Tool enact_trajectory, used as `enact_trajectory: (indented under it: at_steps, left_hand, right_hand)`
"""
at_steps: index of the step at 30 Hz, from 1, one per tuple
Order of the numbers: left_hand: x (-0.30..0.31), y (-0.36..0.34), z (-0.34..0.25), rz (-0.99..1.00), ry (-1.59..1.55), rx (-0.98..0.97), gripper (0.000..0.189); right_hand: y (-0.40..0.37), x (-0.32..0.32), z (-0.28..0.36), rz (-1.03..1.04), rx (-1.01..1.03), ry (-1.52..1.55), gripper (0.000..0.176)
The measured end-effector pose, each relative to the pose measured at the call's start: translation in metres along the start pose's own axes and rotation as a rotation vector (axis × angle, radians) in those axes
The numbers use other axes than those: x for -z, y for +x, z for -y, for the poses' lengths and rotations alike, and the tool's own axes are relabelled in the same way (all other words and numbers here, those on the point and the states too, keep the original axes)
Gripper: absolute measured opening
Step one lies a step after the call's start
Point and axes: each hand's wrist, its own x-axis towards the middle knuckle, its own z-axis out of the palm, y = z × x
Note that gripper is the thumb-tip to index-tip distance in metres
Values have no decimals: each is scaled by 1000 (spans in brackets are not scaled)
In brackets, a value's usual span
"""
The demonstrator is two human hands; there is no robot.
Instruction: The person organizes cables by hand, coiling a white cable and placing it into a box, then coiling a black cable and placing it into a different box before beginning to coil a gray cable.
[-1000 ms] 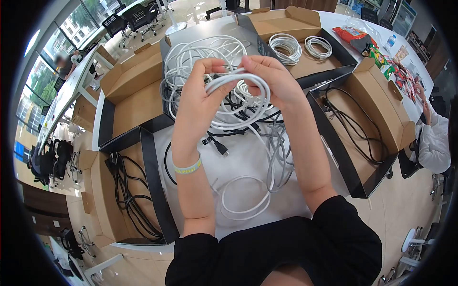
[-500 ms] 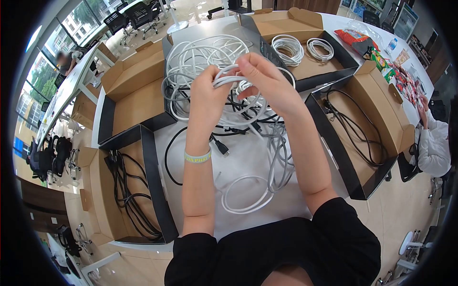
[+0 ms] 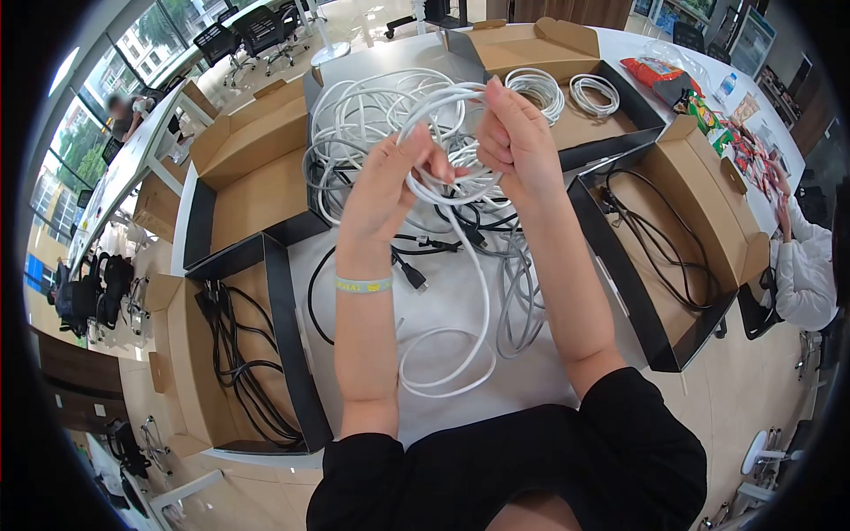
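Observation:
Between my hands is a coiled white cable [image 3: 440, 99], raised above the table. My left hand [image 3: 382, 186] pinches the coil's left side with thumb and fingers. On its upper right, my right hand [image 3: 521, 146] grips the same coil with curled fingers. From the coil a loose length [image 3: 483, 292] runs down to a ring lying on the table near my body. Behind the hands spreads a large tangle of white cables [image 3: 354, 115]. Below them lie a black cable with a connector [image 3: 412, 274] and a grey cable [image 3: 509, 323].
An open box [image 3: 252, 208] stands at left; a nearer box [image 3: 288, 354] holds black cables. At right, one box [image 3: 611, 257] holds a black cable, and a farther box [image 3: 611, 146] holds two white coils. Snack packets [image 3: 655, 75] lie far right, beside a seated person [image 3: 806, 265].
The coil has opened into a wider, rounder loop. My right hand has risen slightly and curled its fingers; my left hand has dropped a little. The trailing cable has lifted partly off the table.

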Motion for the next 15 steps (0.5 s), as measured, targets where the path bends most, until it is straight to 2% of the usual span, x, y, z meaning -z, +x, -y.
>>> enact_trajectory:
  at_steps: [1,5,7,8,10,11,13,14,15]
  left_hand:
    - [-7,3,6,-25,-132,-89,29]
    - [-14,3,5,-178,-260,-150,26]
    - [-7,-1,1,-170,79,-189,24]
    - [-8,-1,-1,-169,80,-188,24]
    - [-12,-3,-7,-291,340,-146,23]
    - [-12,-6,-10,-290,340,-143,23]
    - [-9,-11,-17,-143,648,101,32]
    - [-12,-10,-16,-143,647,102,32]
    - [-17,-9,-13,-135,706,127,35]
  right_hand:
    - [1,1,0,-6,-15,10,24]
    - [3,0,-1,-44,-31,-49,24]
    - [4,4,0,-28,-71,-133,25]
    - [4,5,1,-28,-70,-133,25]
    - [2,6,3,81,-81,-216,26]
    - [1,5,3,78,-81,-215,26]
    - [0,-1,2,90,121,-487,28]
    - [-3,-5,4,88,120,-487,28]
    - [-9,-12,8,156,198,-719,29]
